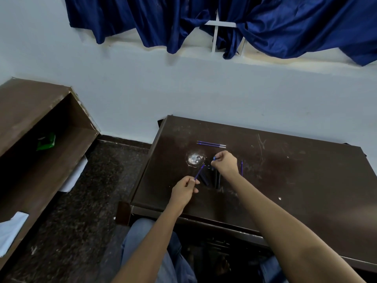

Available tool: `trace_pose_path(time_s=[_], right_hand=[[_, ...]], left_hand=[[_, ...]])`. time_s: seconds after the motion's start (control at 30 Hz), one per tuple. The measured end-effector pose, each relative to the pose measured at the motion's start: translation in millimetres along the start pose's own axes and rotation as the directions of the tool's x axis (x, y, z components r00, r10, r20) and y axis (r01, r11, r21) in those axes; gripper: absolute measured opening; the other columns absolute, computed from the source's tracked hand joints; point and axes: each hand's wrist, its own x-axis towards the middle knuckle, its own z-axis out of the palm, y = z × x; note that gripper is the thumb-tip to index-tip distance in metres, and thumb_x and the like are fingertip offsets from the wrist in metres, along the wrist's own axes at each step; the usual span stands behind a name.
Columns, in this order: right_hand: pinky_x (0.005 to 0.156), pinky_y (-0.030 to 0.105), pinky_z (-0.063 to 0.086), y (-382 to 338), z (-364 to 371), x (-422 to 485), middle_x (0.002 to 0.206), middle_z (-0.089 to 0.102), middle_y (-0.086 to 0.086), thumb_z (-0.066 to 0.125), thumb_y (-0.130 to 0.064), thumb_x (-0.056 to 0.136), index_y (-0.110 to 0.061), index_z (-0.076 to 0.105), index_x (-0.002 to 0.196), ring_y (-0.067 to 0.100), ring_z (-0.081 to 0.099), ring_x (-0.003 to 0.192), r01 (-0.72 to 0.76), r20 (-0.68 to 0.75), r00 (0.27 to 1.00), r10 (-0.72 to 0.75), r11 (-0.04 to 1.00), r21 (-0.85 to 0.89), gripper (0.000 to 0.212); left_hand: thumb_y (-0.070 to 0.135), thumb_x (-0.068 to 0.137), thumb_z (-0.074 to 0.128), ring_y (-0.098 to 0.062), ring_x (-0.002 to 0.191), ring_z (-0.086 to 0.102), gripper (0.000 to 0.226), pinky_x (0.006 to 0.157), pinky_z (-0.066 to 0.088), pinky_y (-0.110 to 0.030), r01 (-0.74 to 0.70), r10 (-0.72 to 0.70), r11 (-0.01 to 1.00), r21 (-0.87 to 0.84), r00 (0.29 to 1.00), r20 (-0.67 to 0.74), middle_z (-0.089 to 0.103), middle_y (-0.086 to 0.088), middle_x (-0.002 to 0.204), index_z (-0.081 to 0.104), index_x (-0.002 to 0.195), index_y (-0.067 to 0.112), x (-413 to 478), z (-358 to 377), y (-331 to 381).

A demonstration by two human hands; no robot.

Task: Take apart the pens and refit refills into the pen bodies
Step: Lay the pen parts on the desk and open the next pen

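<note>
The left hand [184,188] is nearest, pinching a blue refill [199,172]; the right hand [224,162] is closed on a small blue-tipped part [214,158] — too small to identify. Dark pen bodies [212,178] lie between them on the surface [285,180]; two refills [211,144] lie beyond. Best to line the refill up with a body's bore before pushing — gently.
</note>
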Motion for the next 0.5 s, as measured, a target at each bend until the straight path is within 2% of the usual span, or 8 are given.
trace_pose_path(time_s=[0.07,0.13,0.3,0.4,0.47,0.5], right_hand=[[0.075,0.027,0.053,2.7,8.8,0.2,0.097,0.066,0.013,0.069,-0.006,0.077,-0.016,0.055,0.078,0.028,0.065,0.09,0.033,0.091,0.996,-0.013,0.975,-0.221,0.017],[0.082,0.04,0.055,5.2,16.2,-1.0,0.103,0.064,0.012,0.067,-0.007,0.079,-0.012,0.061,0.089,0.031,0.064,0.095,0.054,0.146,0.989,0.0,0.93,-0.363,0.013],[0.083,0.045,0.055,9.8,26.5,-4.6,0.107,0.063,0.012,0.062,-0.009,0.085,-0.009,0.062,0.104,0.033,0.064,0.097,0.117,0.216,0.976,-0.006,0.853,-0.509,0.019],[0.084,0.045,0.055,11.2,26.1,-4.9,0.103,0.066,0.012,0.06,-0.01,0.085,-0.01,0.065,0.101,0.032,0.065,0.097,0.08,0.129,0.991,-0.023,0.889,-0.452,0.017],[0.078,0.039,0.057,8.1,24.9,-7.4,0.094,0.071,0.012,0.06,-0.011,0.085,-0.008,0.07,0.094,0.027,0.068,0.087,-0.008,0.065,0.998,0.024,0.971,-0.238,0.014],[0.07,0.034,0.057,4.8,24.8,-9.8,0.088,0.072,0.011,0.061,-0.013,0.086,-0.007,0.071,0.092,0.022,0.068,0.078,-0.097,0.085,0.991,0.105,0.991,-0.088,0.013]], left_hand=[[0.028,0.1,0.04,-0.005,0.06,0.047,0.026,0.057,0.036,-0.024,0.0,0.0,1.0,-0.006,1.0,-0.009,0.06,0.005,0.07,0.064,0.089,0.025,2.6,0.7,-0.5],[0.028,0.1,0.04,-0.005,0.06,0.047,0.026,0.056,0.036,-0.024,0.006,-0.006,1.0,-0.013,1.0,-0.011,0.06,0.005,0.07,0.064,0.088,0.027,4.8,0.7,-1.3],[0.028,0.1,0.04,-0.005,0.063,0.048,0.025,0.058,0.036,-0.024,0.013,-0.012,0.999,-0.03,1.0,0.007,0.06,0.004,0.075,0.063,0.092,0.027,10.4,-0.8,-3.1],[0.029,0.1,0.04,-0.006,0.064,0.049,0.024,0.058,0.037,-0.024,0.026,-0.026,0.999,-0.041,1.0,0.008,0.06,0.004,0.076,0.062,0.092,0.028,15.6,0.1,-3.3],[0.028,0.1,0.04,-0.007,0.064,0.049,0.024,0.058,0.037,-0.025,0.026,-0.027,0.997,-0.066,1.0,-0.012,0.06,0.004,0.075,0.062,0.09,0.029,20.3,1.8,-2.9],[0.028,0.1,0.04,-0.007,0.064,0.049,0.024,0.058,0.036,-0.025,0.023,-0.025,0.997,-0.077,0.999,-0.022,0.06,0.004,0.074,0.062,0.09,0.029,22.9,2.8,-2.4]])
